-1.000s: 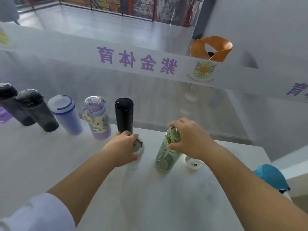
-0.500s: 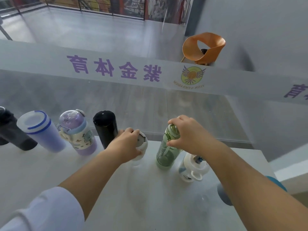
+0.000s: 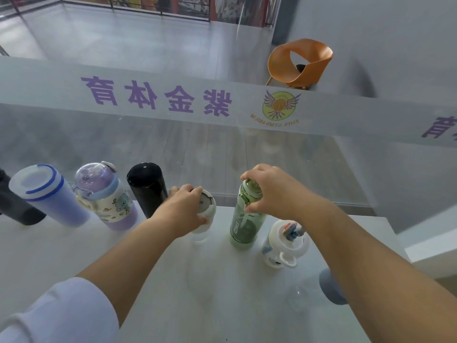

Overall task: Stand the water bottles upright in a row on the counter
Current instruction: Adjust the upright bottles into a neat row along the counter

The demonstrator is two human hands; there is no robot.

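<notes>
The left hand [image 3: 181,211] is gripping the white lid of a clear bottle [image 3: 203,220]. The right hand [image 3: 268,190] is holding the top of a see-through green bottle [image 3: 244,225]. Both are standing up on the white counter [image 3: 222,293].

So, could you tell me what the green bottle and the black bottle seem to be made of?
The green bottle looks like translucent tinted plastic: light passes through its body. The black bottle is opaque with a smooth, slightly glossy finish, possibly coated metal, though plastic cannot be ruled out.
</notes>
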